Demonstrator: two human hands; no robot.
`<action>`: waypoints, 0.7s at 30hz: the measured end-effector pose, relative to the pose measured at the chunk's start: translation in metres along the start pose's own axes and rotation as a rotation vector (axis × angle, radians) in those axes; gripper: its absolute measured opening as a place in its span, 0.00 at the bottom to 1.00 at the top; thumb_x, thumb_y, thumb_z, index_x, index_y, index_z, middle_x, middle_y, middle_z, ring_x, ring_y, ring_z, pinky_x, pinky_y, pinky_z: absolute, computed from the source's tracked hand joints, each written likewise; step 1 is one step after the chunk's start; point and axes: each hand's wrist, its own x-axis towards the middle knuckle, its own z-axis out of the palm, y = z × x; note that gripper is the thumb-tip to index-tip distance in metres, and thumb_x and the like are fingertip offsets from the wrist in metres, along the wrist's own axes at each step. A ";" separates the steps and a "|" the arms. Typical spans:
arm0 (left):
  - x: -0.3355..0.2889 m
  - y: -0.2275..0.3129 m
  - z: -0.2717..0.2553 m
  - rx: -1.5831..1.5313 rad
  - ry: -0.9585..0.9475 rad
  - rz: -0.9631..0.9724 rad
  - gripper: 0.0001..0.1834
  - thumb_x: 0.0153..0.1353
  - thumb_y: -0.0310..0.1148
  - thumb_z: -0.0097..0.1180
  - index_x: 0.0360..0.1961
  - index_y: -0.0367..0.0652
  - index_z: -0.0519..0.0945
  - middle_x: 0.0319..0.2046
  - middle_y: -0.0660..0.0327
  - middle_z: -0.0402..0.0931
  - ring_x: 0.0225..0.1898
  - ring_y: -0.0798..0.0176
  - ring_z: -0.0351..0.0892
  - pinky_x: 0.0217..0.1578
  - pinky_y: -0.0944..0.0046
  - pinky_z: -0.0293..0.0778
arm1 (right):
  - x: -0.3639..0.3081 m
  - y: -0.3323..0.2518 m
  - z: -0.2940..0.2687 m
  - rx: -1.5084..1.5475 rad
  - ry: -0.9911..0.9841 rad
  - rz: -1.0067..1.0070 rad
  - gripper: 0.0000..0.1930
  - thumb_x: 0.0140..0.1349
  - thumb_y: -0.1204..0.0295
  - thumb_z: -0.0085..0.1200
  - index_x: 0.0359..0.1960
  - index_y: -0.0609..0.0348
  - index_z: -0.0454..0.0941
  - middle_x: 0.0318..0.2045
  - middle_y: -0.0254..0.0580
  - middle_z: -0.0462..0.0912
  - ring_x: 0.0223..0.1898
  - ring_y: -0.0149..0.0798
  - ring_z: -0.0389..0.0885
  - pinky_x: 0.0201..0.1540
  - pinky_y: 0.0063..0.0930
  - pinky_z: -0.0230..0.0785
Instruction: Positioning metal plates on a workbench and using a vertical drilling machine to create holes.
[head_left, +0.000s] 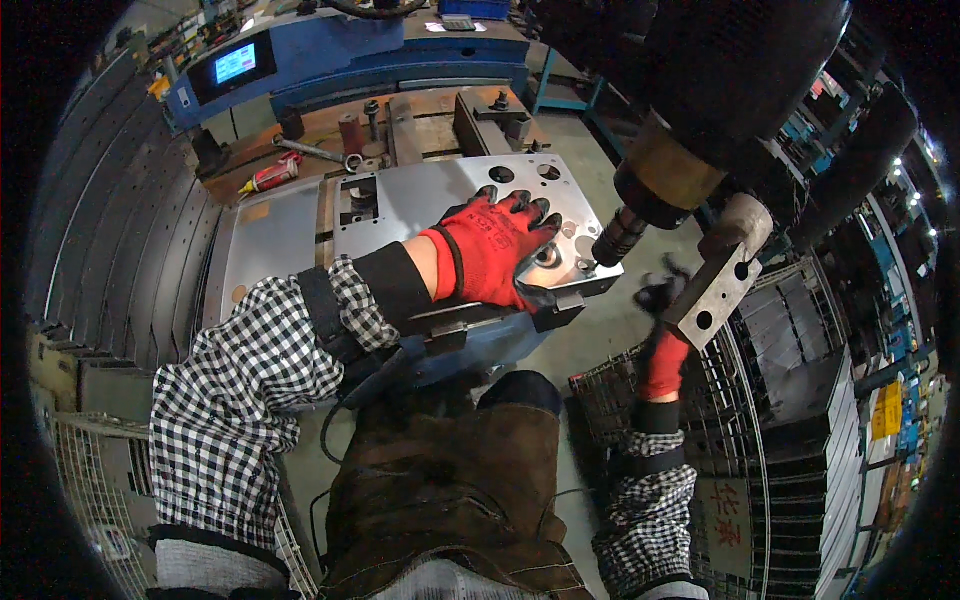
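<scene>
My left hand (490, 245), in a red glove with black fingertips, lies with spread fingers on a flat metal plate (400, 205). Round holes (501, 175) and a square cutout (359, 200) pierce the plate. Just right of that hand, the drill's chuck (620, 238) hangs over the plate's right corner. My right hand (665, 350), gloved the same way, is raised beside a pale metal bar with two holes (715, 300) on the drilling machine. The bar partly covers this hand, and its dark fingers are smeared, so their grip cannot be made out.
The dark drill head (740, 70) looms at upper right. Behind the plate lie a wrench (310, 150), a red-and-white bottle (272, 175) and clamp blocks (490, 125). A lit control screen (236, 64) stands at far left. Wire baskets (700, 400) stand at lower right.
</scene>
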 end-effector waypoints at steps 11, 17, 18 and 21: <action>-0.002 -0.002 0.001 -0.005 -0.015 -0.007 0.55 0.44 0.71 0.61 0.67 0.42 0.68 0.68 0.44 0.61 0.69 0.41 0.59 0.66 0.38 0.56 | 0.051 -0.208 0.080 -0.315 -0.069 -0.844 0.28 0.72 0.63 0.47 0.70 0.63 0.60 0.62 0.50 0.70 0.61 0.44 0.72 0.65 0.40 0.62; 0.003 0.001 0.001 -0.001 -0.020 -0.007 0.56 0.44 0.71 0.61 0.68 0.43 0.67 0.69 0.44 0.60 0.70 0.42 0.58 0.67 0.38 0.56 | 0.052 -0.220 0.096 -0.455 0.066 -0.767 0.32 0.74 0.55 0.45 0.70 0.67 0.59 0.64 0.52 0.70 0.61 0.42 0.73 0.65 0.36 0.63; 0.003 0.002 0.000 0.001 -0.033 -0.017 0.57 0.44 0.72 0.61 0.68 0.43 0.67 0.69 0.44 0.59 0.71 0.42 0.57 0.67 0.38 0.55 | 0.053 -0.221 0.096 -0.458 0.063 -0.763 0.32 0.75 0.54 0.43 0.70 0.67 0.59 0.64 0.52 0.70 0.62 0.41 0.73 0.65 0.36 0.63; 0.002 0.002 -0.005 0.004 -0.091 -0.035 0.58 0.45 0.74 0.58 0.70 0.44 0.63 0.70 0.46 0.58 0.72 0.42 0.54 0.68 0.35 0.51 | 0.056 -0.227 0.096 -0.456 0.044 -0.786 0.31 0.76 0.55 0.41 0.70 0.67 0.59 0.63 0.52 0.72 0.61 0.41 0.74 0.66 0.36 0.63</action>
